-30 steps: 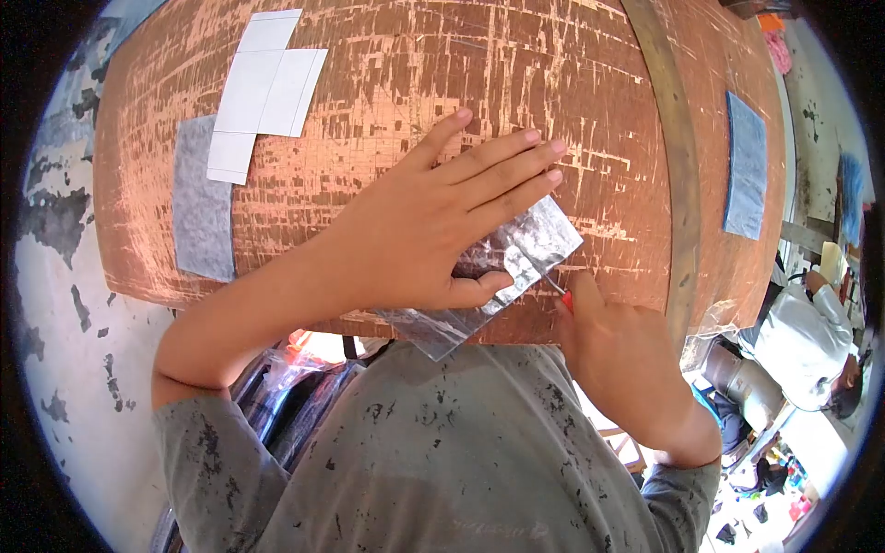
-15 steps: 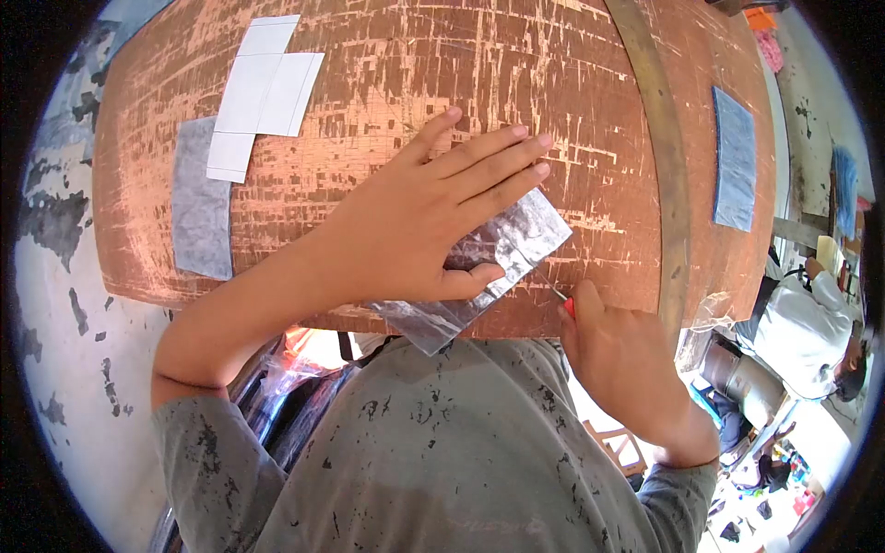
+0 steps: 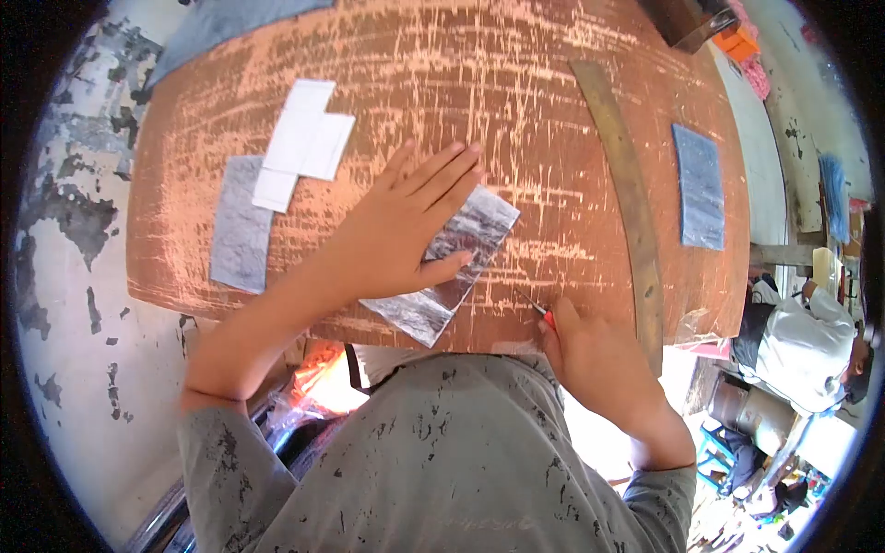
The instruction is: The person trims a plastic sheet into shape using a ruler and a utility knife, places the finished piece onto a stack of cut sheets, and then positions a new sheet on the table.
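Left hand [image 3: 406,226]: fingers extended, palm down on a glossy plastic sheet [image 3: 486,224], much of which lies hidden beneath it. Sheet rests near the close edge of a scored wooden tabletop [image 3: 544,175]. Right hand [image 3: 599,355]: closed around a thin-bladed, red-handled tool [image 3: 548,318] — grip mostly concealed; tip apart from the sheet, contact with the tabletop unclear. Lined white paper template [image 3: 300,143]: overlaps a grey sheet [image 3: 241,230], covering one corner. Brass-coloured flat bar [image 3: 625,198]: markings illegible. Dark box [image 3: 673,18]: cut off at upper right, contents indiscernible; orange item [image 3: 737,43] beside it, identity unclear.
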The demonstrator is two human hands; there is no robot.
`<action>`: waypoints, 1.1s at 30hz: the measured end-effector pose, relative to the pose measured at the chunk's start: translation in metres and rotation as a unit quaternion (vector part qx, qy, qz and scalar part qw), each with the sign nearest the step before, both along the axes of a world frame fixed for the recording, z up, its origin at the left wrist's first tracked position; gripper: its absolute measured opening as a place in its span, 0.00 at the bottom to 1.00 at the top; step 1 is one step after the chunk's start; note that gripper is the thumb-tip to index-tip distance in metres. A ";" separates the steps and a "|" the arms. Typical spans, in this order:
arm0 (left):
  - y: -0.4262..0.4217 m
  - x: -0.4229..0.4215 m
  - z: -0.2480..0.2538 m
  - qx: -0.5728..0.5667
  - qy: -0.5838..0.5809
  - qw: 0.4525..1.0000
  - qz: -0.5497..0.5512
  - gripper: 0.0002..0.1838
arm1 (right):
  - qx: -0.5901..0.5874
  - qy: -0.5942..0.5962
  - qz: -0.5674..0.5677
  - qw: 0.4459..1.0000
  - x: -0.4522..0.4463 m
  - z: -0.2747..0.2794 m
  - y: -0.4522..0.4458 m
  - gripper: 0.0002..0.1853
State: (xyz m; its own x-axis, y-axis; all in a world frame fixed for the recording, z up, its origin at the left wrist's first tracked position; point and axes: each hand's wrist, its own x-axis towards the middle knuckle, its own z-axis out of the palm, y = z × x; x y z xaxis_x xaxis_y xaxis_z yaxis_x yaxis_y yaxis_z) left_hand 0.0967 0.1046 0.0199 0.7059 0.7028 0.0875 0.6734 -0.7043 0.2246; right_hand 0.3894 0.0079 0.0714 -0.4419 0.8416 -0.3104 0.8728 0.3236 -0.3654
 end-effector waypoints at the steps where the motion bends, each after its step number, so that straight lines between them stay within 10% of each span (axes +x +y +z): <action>1: 0.000 -0.001 0.003 0.003 -0.001 1.000 0.008 0.47 | -0.046 -0.011 -0.023 0.999 -0.001 0.007 0.002 0.15; 18: -0.040 0.023 0.063 -0.087 -0.341 0.923 0.152 0.25 | 0.079 0.181 -0.190 0.962 0.017 0.021 -0.029 0.14; 27: -0.110 0.062 0.047 0.202 -0.399 0.891 0.072 0.30 | -0.328 0.627 -0.237 0.666 -0.038 -0.043 -0.040 0.14; 33: -0.109 0.054 0.035 0.118 -0.304 0.945 0.029 0.39 | -0.423 0.664 -0.243 0.566 -0.036 -0.023 -0.037 0.16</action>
